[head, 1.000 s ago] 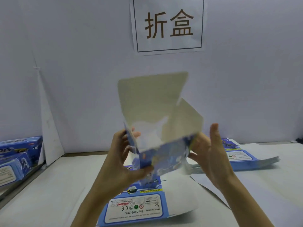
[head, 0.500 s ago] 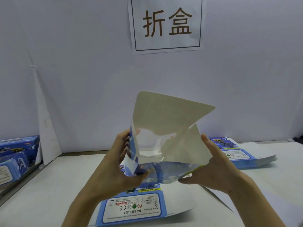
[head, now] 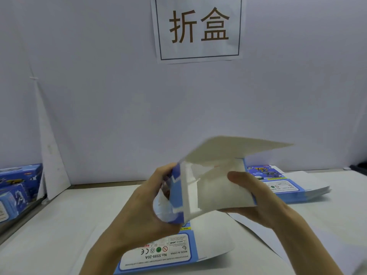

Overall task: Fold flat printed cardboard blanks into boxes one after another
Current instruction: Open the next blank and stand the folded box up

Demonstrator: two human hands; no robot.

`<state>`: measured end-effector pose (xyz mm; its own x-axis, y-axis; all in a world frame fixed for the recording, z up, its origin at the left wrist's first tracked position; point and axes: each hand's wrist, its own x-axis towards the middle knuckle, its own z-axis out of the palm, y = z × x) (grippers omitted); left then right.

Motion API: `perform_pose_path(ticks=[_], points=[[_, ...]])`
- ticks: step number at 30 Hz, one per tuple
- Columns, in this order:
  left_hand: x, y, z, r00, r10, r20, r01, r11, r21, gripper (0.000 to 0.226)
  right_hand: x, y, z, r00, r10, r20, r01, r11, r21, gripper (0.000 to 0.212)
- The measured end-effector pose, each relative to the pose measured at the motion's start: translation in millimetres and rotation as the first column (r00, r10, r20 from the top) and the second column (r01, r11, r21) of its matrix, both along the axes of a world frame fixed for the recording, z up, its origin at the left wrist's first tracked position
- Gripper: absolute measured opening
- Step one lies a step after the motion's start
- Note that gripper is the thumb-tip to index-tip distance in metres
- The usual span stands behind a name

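Both hands hold a half-folded box [head: 208, 187] above the table's [head: 59, 225] near edge: left hand [head: 143, 211] gripping its blue side, right hand [head: 256, 199] clasping its white flap.

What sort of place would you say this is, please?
Probably a box-folding station in a packing workshop. A wall sign reads 折盒, a stack of flat printed blanks lies on the table at right, finished blue boxes sit at left, and the left hand and right hand hold a half-folded box.
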<state>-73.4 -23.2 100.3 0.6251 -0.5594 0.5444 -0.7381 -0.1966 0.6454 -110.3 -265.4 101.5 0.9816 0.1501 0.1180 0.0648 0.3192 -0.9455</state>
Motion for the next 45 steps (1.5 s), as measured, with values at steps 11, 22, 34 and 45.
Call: perform_pose_path(ticks=[11,22,34,45], points=[[11.3,2.0,-6.0,0.981,0.103,0.164,-0.106,0.994,0.01,0.085,2.0,2.8,-1.8,0.984,-0.177,0.003,0.152,0.836,-0.527,0.034],[12.8,3.1,-7.0,0.98,0.119,0.159,-0.114,0.992,-0.045,0.083,-5.5,6.4,8.1,0.956,-0.228,0.187,0.294,0.701,-0.649,0.034],[18.4,4.9,-16.1,0.944,-0.051,-0.325,0.043,0.999,-0.033,0.1,-1.1,17.4,12.0,0.793,-0.475,0.381,0.558,0.314,-0.769,0.03],[20.7,-12.9,-13.3,0.827,-0.229,-0.513,0.108,0.961,-0.255,0.084,-7.6,28.0,17.5,0.766,-0.473,0.435,0.587,0.24,-0.773,0.035]])
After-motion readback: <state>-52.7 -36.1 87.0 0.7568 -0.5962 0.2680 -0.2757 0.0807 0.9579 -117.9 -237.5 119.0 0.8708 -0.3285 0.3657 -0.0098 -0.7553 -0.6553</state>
